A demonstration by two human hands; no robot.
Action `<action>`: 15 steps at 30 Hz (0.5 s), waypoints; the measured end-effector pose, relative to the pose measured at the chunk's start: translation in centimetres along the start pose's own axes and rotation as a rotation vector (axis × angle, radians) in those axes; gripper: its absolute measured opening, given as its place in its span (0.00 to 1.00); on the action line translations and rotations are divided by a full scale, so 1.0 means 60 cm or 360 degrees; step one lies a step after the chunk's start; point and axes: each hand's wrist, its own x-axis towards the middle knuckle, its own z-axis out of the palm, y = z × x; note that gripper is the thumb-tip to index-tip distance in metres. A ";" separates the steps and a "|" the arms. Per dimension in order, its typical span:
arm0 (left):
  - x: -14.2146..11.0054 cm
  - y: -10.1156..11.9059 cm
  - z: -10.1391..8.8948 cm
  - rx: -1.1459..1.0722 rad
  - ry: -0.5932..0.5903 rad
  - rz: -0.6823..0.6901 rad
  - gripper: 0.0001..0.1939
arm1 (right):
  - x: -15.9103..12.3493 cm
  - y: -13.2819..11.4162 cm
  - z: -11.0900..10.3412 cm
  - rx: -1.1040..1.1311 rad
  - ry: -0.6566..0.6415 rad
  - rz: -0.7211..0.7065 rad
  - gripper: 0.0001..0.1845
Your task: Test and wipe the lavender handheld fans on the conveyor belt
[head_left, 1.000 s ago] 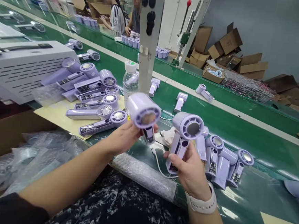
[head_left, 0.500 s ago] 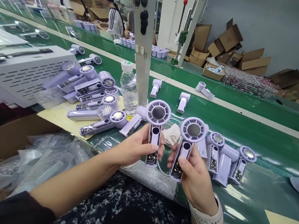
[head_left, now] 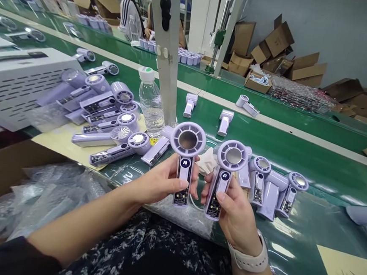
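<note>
My left hand [head_left: 161, 182] grips a lilac handheld fan [head_left: 186, 154] upright by its handle, thumb on the front; its round display is lit and reads 20. Beside it, my right hand [head_left: 233, 209] holds a second lilac fan [head_left: 227, 166] the same way, thumb pressing its handle, display lit too. Both fan heads face me over the near edge of the green conveyor belt [head_left: 297, 150]. A white cable [head_left: 194, 197] hangs between the two hands.
Several lilac fans lie in a pile [head_left: 109, 110] to the left on yellow card, and a few stand to the right [head_left: 275, 187]. A water bottle [head_left: 150, 101] and a grey post [head_left: 166, 55] stand behind. A white machine [head_left: 19, 82] sits left. People work at the far belt.
Both fans were turned from tilted to upright with fronts toward me, and their displays have lit up. The view has shifted slightly.
</note>
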 end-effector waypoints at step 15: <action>0.015 -0.023 -0.010 0.0083 0.0189 -0.0069 0.20 | 0.005 0.022 -0.009 -0.0081 0.0137 0.0005 0.12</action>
